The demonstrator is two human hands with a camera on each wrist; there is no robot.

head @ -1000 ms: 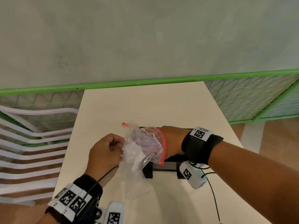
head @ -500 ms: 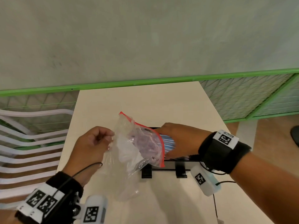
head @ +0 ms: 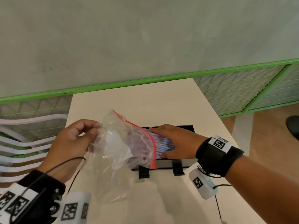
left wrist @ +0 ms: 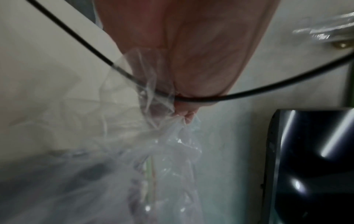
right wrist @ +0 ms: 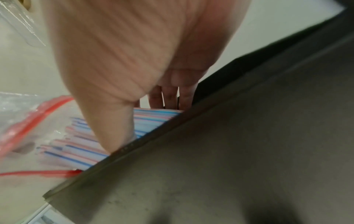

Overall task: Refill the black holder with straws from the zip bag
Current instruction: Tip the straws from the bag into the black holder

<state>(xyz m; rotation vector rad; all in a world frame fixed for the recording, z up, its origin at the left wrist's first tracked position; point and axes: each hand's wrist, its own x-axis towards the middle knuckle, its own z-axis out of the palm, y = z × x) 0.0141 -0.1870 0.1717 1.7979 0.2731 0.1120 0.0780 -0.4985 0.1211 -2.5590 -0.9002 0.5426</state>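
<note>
A clear zip bag [head: 119, 143] with a red zip strip hangs tilted above the table, its mouth facing right. My left hand [head: 92, 130] pinches its crumpled closed end [left wrist: 168, 145]. My right hand [head: 157, 142] grips a bundle of blue-and-red striped straws [head: 164, 143], thumb on the near side and fingers on the far side. The bundle lies half out of the bag's mouth, over the black holder [head: 181, 162]. In the right wrist view the straws [right wrist: 153, 118] sit just behind the holder's front wall [right wrist: 229, 151]. How much the holder contains is hidden.
The holder stands mid-table on a cream table [head: 145, 102] and has two black feet at its front. A green mesh fence [head: 234, 88] runs behind the table, white chair slats [head: 24, 143] lie to the left. Sensor cables trail from both wrists.
My right hand has drawn back to the right, pulling the straw bundle partly out of the bag's mouth. My left hand has kept its pinch on the bag and shifted slightly left.
</note>
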